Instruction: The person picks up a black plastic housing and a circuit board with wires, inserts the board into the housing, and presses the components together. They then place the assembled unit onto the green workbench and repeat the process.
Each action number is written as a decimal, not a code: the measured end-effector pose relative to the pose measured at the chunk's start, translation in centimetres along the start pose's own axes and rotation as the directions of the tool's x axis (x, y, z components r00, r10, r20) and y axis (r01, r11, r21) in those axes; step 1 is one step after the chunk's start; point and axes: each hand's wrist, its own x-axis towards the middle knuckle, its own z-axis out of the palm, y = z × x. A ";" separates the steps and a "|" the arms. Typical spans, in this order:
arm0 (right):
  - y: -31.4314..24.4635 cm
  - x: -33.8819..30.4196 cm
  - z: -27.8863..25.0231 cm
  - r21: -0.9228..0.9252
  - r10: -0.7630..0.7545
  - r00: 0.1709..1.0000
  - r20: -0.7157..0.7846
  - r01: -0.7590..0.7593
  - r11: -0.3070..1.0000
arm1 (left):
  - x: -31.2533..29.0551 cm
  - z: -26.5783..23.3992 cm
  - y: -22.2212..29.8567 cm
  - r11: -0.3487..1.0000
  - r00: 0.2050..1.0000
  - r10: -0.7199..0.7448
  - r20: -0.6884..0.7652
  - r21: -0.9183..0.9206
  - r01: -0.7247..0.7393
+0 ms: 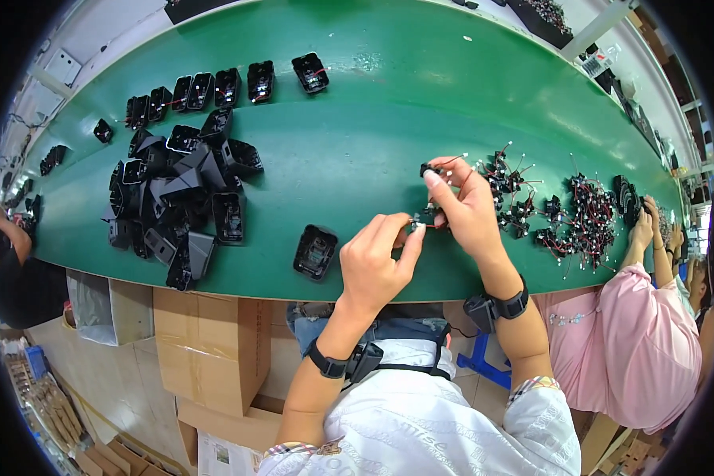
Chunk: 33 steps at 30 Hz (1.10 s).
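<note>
My right hand (pixel 470 208) pinches a small black wired part (pixel 428 169) between thumb and forefinger, with thin wire running off it over the fingers. Just below and to the left, my left hand (pixel 377 262) has thumb and forefinger closed on a small wire connector (pixel 417 225). Whether this connector belongs to the part in my right hand, I cannot tell. A single open black plastic housing (pixel 315 252) lies left of my left hand. To the right of my right hand are loose black parts with red and black wires (pixel 508 186).
A heap of black housings (pixel 178 186) covers the table's left side, with a row of open housings (pixel 228 86) behind it. A larger pile of wired parts (pixel 591 218) lies at the right, near a co-worker's hands (pixel 644 230). Cardboard boxes (pixel 206 349) stand below the front edge.
</note>
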 end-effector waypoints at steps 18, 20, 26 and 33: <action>-2.2 -0.1 -1.9 -0.567 -0.451 0.876 0.171 0.462 0.682 | -2.1 -2.0 0.7 0.831 0.901 -0.418 0.120 -0.350 0.432; -2.4 -1.4 -1.7 -0.545 -0.503 0.834 0.226 0.536 0.644 | -2.3 -2.7 1.1 0.758 0.880 -0.450 0.156 -0.454 0.468; -2.1 -6.4 0.6 -0.229 -0.368 0.887 0.279 0.434 0.871 | -3.5 -3.3 1.4 0.631 0.835 -0.441 0.330 -0.548 0.550; 0.4 -6.8 2.0 0.007 -0.269 0.939 0.212 0.274 0.962 | -4.0 -5.7 2.2 0.836 0.920 -0.221 0.325 -0.422 0.350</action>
